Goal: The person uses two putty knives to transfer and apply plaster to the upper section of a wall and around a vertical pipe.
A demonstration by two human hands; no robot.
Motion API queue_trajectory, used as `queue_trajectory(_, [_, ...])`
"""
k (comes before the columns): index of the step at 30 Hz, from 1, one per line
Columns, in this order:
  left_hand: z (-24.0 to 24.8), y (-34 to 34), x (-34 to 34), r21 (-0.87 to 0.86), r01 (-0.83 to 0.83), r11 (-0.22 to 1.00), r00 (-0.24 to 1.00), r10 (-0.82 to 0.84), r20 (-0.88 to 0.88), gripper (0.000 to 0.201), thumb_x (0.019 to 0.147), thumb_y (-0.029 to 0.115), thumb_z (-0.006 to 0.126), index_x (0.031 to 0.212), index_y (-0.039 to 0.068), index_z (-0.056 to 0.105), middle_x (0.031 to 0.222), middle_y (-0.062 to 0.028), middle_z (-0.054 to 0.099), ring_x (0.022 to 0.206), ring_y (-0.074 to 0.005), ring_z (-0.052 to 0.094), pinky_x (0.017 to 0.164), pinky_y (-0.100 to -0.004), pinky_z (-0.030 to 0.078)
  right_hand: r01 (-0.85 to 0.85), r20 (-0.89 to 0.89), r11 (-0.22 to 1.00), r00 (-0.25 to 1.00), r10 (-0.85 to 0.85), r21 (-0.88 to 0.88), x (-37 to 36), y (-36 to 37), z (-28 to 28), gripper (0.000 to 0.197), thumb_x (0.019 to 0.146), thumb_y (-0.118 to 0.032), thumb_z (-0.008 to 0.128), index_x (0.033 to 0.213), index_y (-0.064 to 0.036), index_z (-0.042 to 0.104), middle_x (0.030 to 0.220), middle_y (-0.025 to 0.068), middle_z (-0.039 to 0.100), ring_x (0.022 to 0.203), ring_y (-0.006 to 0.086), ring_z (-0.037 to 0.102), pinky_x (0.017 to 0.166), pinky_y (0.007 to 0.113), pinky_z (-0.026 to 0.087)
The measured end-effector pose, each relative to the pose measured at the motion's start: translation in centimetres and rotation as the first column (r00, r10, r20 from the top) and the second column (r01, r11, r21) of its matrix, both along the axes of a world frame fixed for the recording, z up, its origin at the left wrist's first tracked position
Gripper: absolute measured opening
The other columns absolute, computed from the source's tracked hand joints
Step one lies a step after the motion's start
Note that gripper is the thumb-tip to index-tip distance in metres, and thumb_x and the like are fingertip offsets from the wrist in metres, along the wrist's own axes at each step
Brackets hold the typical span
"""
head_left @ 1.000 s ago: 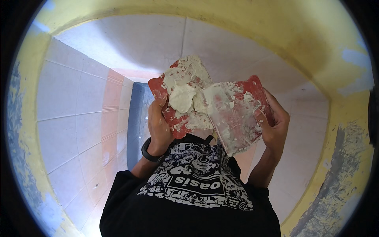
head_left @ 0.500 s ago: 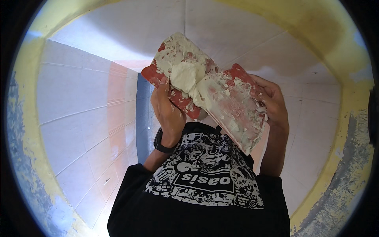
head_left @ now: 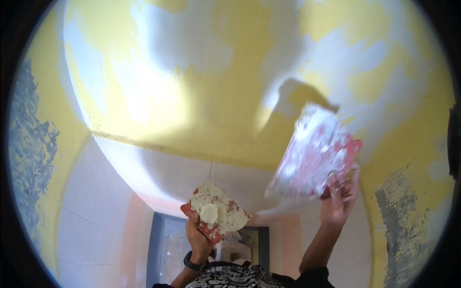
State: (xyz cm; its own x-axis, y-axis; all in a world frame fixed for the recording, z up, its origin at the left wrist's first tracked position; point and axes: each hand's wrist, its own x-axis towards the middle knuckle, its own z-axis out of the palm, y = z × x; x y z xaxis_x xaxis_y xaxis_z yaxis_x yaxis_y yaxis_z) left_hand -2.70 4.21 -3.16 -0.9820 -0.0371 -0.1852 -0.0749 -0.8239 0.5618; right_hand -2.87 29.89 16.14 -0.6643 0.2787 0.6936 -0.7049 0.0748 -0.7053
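Note:
My left hand (head_left: 198,244) is closed on the edge of a red plastic putty spreader (head_left: 230,215), held low in front of my body. Cream-white putty covers much of that spreader, with a thick lump (head_left: 209,213) near its middle. Raised to the right, my right hand (head_left: 337,204) grips a second, larger-looking red putty spreader (head_left: 312,156). This one is smeared with white putty and blurred by motion. It is in front of the yellow wall, its shadow falling just above; whether it touches the wall I cannot tell.
The yellow wall (head_left: 216,115) ahead carries whitish patches. Pale tiling (head_left: 91,206) with a peach band runs below and along the left. Rough grey patches mark the left side (head_left: 31,153) and right side (head_left: 401,235). A dark frame (head_left: 154,249) shows low down.
The two spreaders, touching half a second ago, are now apart. My right hand has swung up and right with its spreader; the view has tilted up toward the yellow wall.

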Motion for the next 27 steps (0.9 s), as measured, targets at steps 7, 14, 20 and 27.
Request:
queue_trajectory(7, [-0.7,0.0,-0.5,0.002,-0.021,1.000,0.998,0.022,-0.052,0.051,0.100,0.035,0.043,0.134,-0.003,0.046,0.124,-0.0167,0.061,0.109,-0.0295,0.065,0.094,-0.0434,0.054,0.525,-0.392,0.756,0.838,-0.380,0.391,-3.6,-7.5,6.4,0.043,0.098,0.005,0.050,0.139,0.0024,0.039,0.117,0.0142,0.062,0.096,0.0177,0.067,0.080,0.030,0.056])
queue_trajectory(14, [-1.3,0.5,-0.5,0.017,-0.033,0.999,0.996,0.035,-0.079,0.054,0.100,0.037,0.043,0.135,-0.004,0.044,0.125,-0.0179,0.061,0.110,-0.0291,0.065,0.093,-0.0435,0.055,0.731,-0.701,0.116,0.679,-0.217,0.672,-6.7,-9.4,9.2,0.049,0.085,0.011,0.055,0.133,0.0006,0.055,0.133,0.0214,0.058,0.129,0.0297,0.054,0.106,0.045,0.046])
queue_trajectory(20, [-0.7,0.7,-0.3,0.019,-0.073,0.997,0.992,0.075,-0.104,0.055,0.101,0.039,0.042,0.136,-0.004,0.043,0.126,-0.0182,0.059,0.110,-0.0300,0.064,0.092,-0.0430,0.055,0.623,-0.609,-0.024,0.755,-0.246,0.782,-6.1,-7.9,3.3,0.048,0.083,0.009,0.054,0.129,-0.0001,0.061,0.135,0.0166,0.058,0.129,0.0318,0.054,0.112,0.049,0.040])
queue_trajectory(27, [-2.2,0.8,-0.1,-0.060,-0.110,0.992,0.988,0.102,-0.118,0.052,0.100,0.036,0.042,0.134,-0.003,0.045,0.125,-0.0167,0.060,0.110,-0.0290,0.064,0.090,-0.0425,0.055,0.765,-0.736,0.147,0.643,-0.211,0.627,-5.0,-6.6,10.5,0.047,0.082,0.006,0.056,0.128,-0.0033,0.063,0.134,0.0162,0.060,0.125,0.0317,0.057,0.108,0.047,0.045])
